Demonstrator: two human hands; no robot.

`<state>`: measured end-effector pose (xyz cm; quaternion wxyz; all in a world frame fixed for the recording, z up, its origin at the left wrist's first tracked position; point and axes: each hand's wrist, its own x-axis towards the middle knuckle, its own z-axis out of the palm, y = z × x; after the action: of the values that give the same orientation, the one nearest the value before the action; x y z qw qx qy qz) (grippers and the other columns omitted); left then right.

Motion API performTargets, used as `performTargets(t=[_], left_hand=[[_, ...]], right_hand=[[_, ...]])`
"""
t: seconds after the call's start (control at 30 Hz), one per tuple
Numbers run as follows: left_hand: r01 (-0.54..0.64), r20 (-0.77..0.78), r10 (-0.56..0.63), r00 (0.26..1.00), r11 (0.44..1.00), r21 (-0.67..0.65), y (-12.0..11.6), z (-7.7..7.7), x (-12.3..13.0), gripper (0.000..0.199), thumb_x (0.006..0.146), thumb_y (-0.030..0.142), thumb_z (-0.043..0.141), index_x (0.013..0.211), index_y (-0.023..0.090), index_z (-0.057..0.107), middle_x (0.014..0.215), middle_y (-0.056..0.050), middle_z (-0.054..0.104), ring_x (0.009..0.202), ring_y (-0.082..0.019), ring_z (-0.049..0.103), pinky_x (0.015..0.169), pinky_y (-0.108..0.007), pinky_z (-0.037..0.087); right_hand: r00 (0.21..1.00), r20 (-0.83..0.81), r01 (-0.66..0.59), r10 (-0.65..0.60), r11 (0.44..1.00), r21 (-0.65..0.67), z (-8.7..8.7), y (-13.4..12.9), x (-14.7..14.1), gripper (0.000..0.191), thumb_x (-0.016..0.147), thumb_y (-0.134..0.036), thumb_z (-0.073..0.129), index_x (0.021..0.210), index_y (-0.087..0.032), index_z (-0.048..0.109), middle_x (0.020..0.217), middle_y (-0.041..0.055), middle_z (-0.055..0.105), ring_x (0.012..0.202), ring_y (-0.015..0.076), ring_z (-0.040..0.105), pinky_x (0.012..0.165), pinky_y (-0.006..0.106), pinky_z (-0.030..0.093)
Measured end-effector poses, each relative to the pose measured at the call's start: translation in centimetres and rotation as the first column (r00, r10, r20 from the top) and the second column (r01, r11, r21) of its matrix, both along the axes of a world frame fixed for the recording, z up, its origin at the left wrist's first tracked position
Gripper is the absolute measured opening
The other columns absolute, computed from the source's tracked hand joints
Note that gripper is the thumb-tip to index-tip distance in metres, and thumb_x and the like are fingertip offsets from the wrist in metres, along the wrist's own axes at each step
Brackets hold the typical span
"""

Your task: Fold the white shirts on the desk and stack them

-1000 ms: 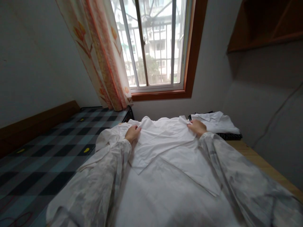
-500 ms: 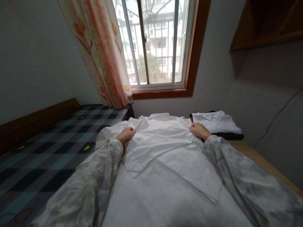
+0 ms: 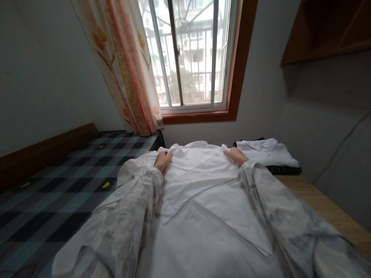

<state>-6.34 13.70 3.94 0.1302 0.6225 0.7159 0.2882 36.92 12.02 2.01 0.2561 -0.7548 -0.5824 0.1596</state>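
Where the light wooden table (image 3: 321, 202) is covered by white cloth, a white shirt (image 3: 199, 164) is laid out, its far part pinched at two places. On the left, fabric is held between the thumb and curled fingers of the left hand (image 3: 162, 160); on the right, fabric is pinched by the thumb and fingertips of the right hand (image 3: 236, 155). Both forearms are covered by loose, grey-patterned sleeves (image 3: 124, 216). Angled edges are formed across the cloth nearer the camera; whether all of it belongs to one garment cannot be told. Just beyond the right hand, a folded white collared shirt (image 3: 268, 151) is stacked on dark patterned fabric (image 3: 285, 170). To the left, a bed (image 3: 66, 185) is covered in checks, and a tulip-print curtain (image 3: 127, 77) is hung beside the window (image 3: 194, 58).
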Motion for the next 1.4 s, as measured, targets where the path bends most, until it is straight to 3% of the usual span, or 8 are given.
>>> performTargets(t=[0.23,0.57,0.83,0.93,1.0,1.07,1.17,1.4], left_hand=[[-0.067,0.066,0.065,0.996,0.998,0.015,-0.5,-1.7,-2.0,0.031,0.100,0.033,0.057,0.098,0.016,0.083,0.109,-0.016,0.086,0.103,-0.030,0.079,0.084,-0.031,0.054],[-0.111,0.024,0.111,0.993,0.994,-0.009,0.6,-0.6,-0.1,0.039,0.101,0.055,0.064,0.108,0.019,0.078,0.117,-0.017,0.084,0.107,-0.032,0.077,0.088,-0.034,0.054],[-0.202,-0.013,0.202,0.979,0.979,0.023,-0.3,-0.6,-0.5,0.036,0.106,0.038,0.052,0.109,0.018,0.081,0.117,-0.025,0.082,0.114,-0.042,0.076,0.089,-0.044,0.055],[-0.219,-0.059,0.229,0.972,0.966,0.136,-0.8,-0.1,0.8,0.039,0.106,0.038,0.052,0.128,0.015,0.075,0.137,-0.028,0.074,0.129,-0.043,0.069,0.104,-0.049,0.053],[-0.061,-0.169,0.112,0.979,0.957,0.282,-1.3,0.1,1.9,0.041,0.105,0.035,0.053,0.136,0.014,0.070,0.147,-0.026,0.068,0.138,-0.040,0.063,0.117,-0.050,0.048],[0.265,-0.349,-0.143,0.926,0.905,0.333,-1.9,0.1,2.8,0.040,0.105,0.031,0.052,0.139,0.017,0.069,0.150,-0.021,0.066,0.142,-0.036,0.060,0.125,-0.048,0.043],[0.595,-0.507,-0.455,0.732,0.789,0.151,-2.3,-0.8,2.9,0.047,0.106,0.034,0.053,0.148,0.020,0.067,0.161,-0.016,0.062,0.153,-0.033,0.053,0.135,-0.047,0.034],[0.228,-0.430,-0.225,0.874,0.973,-0.046,-1.0,-3.3,0.2,0.079,0.109,0.059,0.048,0.169,0.007,0.045,0.182,-0.025,0.036,0.171,-0.038,0.030,0.138,-0.052,0.023]], right_hand=[[0.985,0.027,0.170,-0.172,0.983,0.068,-0.5,-0.7,1.6,0.041,0.108,-0.031,0.055,0.136,-0.016,0.082,0.130,0.0202,0.082,0.117,0.0317,0.079,0.090,0.031,0.057],[0.983,0.093,0.154,-0.158,0.987,0.046,-1.0,-1.3,0.7,0.038,0.107,-0.023,0.052,0.133,-0.019,0.080,0.127,0.0192,0.082,0.121,0.0315,0.077,0.097,0.034,0.055],[0.976,0.111,0.181,-0.188,0.981,0.065,-0.6,-2.1,1.0,0.043,0.110,-0.024,0.041,0.137,-0.011,0.073,0.128,0.0260,0.077,0.120,0.0367,0.075,0.100,0.041,0.054],[0.972,0.205,0.070,-0.117,0.973,0.222,-0.4,-2.5,0.0,0.047,0.106,-0.025,0.049,0.149,-0.009,0.062,0.143,0.0254,0.070,0.132,0.0366,0.066,0.111,0.042,0.049],[0.946,0.325,-0.110,-0.006,0.935,0.337,-0.3,-2.7,-1.0,0.049,0.104,-0.025,0.053,0.149,-0.008,0.061,0.152,0.0247,0.065,0.143,0.0364,0.058,0.123,0.043,0.042],[0.883,0.437,-0.337,0.171,0.879,0.338,-0.4,-2.9,-2.0,0.050,0.103,-0.024,0.053,0.150,-0.009,0.063,0.160,0.0215,0.062,0.151,0.0333,0.052,0.132,0.043,0.032],[0.750,0.521,-0.554,0.406,0.817,0.161,-1.5,-2.7,-2.6,0.055,0.107,-0.028,0.050,0.159,-0.012,0.059,0.174,0.0168,0.052,0.163,0.0290,0.042,0.139,0.043,0.020],[0.862,0.436,-0.274,0.259,0.961,-0.030,-4.9,-1.7,-0.6,0.090,0.113,-0.064,0.040,0.174,0.002,0.034,0.184,0.0272,0.028,0.173,0.0348,0.024,0.140,0.045,0.016]])
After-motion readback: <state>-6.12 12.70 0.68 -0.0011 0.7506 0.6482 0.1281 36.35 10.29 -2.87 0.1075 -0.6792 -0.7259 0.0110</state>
